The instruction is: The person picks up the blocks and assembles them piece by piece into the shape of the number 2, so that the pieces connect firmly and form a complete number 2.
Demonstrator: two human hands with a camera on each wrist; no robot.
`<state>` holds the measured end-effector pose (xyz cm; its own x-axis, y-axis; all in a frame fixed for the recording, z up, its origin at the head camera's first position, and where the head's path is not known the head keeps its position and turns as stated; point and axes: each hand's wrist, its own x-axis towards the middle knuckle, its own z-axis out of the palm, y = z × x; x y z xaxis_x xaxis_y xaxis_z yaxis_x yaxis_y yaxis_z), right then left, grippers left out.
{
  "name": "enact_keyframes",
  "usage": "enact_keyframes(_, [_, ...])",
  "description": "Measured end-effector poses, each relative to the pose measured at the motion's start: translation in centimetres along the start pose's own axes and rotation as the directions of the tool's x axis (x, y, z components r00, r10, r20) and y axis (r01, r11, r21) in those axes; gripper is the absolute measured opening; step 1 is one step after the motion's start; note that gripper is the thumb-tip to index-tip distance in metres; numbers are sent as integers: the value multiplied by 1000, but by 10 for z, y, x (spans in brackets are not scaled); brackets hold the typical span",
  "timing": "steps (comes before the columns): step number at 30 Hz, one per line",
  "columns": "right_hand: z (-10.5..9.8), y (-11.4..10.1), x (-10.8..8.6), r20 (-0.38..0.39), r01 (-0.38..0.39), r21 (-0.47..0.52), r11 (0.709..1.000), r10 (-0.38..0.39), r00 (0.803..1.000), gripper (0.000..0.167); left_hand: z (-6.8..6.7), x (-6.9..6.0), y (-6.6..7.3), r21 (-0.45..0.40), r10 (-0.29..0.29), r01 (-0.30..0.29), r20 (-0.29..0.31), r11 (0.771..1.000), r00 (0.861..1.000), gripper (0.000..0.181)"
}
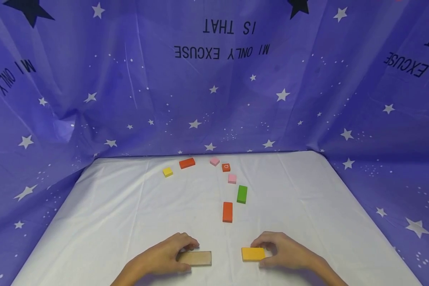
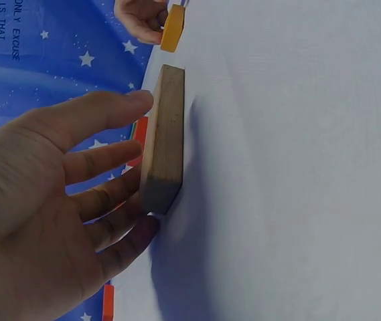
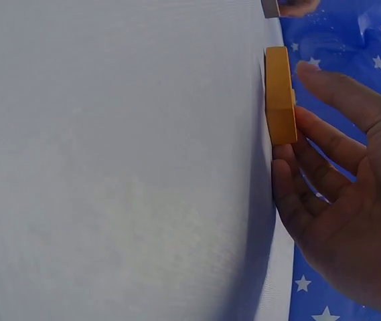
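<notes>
Near the front of the white-covered table, a plain wooden block [image 1: 200, 258] lies flat. My left hand [image 1: 169, 254] is around its left end, thumb by the near side and fingers by the far side. In the left wrist view the fingers are loosely spread beside the wooden block [image 2: 165, 134], with no firm pinch visible. To the right lies a yellow-orange block [image 1: 252, 254], with my right hand [image 1: 284, 251] about its right end. The right wrist view shows the thumb slightly apart from the orange block [image 3: 280, 97], while the fingertips are close to its end; contact is unclear.
Farther back on the white cloth [image 1: 128, 206] are a red block [image 1: 227, 211], a green block [image 1: 242, 194], a pink block [image 1: 232, 178], a small red block [image 1: 226, 167], another pink block [image 1: 214, 161], a long red block [image 1: 187, 163] and a yellow block [image 1: 167, 172]. A purple star-patterned curtain [image 1: 228, 111] surrounds the table.
</notes>
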<state>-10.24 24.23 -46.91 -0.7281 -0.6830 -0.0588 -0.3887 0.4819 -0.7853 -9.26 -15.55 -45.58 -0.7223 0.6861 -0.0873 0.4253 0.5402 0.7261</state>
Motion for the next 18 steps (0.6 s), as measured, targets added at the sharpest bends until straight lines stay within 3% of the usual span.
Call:
enact_keyframes(3, [0,1,1,-9,9,-28,1000,-9,1000,35,0,1,2,24,-14,14,11,1000,1000,44])
enact_keyframes(8, [1,2,2,-13,4,-36,999,-5,1000,34,2,4,1,49,13,-14,19,999,1000,38])
enact_keyframes(13, [2,3,4,-2,-41,-11,999,41,999,32,4,6,-1,21,14,-14,23,1000,1000,35])
enact_keyframes(18, [2,3,4,-4,-38,-16,999,38,999,31,2,10,-3,6,32,-32,11,999,999,34])
